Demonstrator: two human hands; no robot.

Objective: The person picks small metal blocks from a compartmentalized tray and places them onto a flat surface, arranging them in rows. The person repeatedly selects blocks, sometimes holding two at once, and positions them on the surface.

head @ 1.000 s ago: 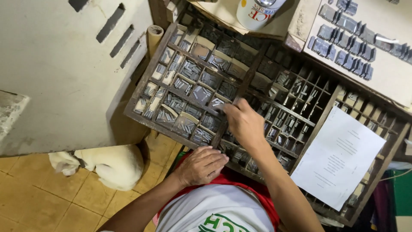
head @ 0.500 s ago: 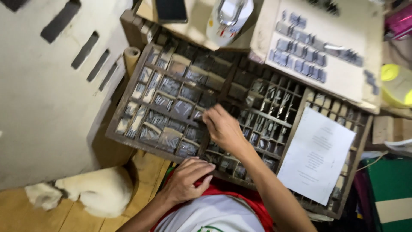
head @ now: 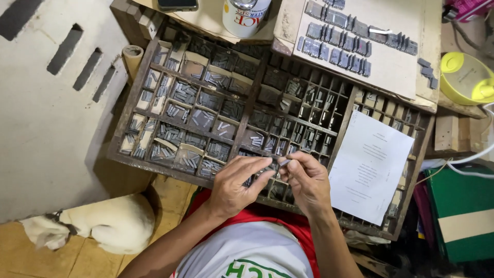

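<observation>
Both hands have come together since a moment ago: the left hand, which rested low near the person's lap, has risen to the front edge of the type case, and the right hand has drawn back from the compartments to meet it. Now the two hands sit side by side over the case's near rail, fingertips nearly touching. The right hand's thumb and forefinger are pinched on a small metal type sort, held just above the front row of compartments. The left hand's fingers are curled and held close together, their tips against the same spot; whether they also grip something cannot be told.

Nearest the camera is the person's white shirt over a red cloth. At lower left a white dog lies on the tiled floor. Just right of the hands a printed sheet of paper lies over the case's right compartments. Beyond the case, a board of set type blocks lies at upper right, a white can stands at the top centre, and a yellow lidded container sits at far right.
</observation>
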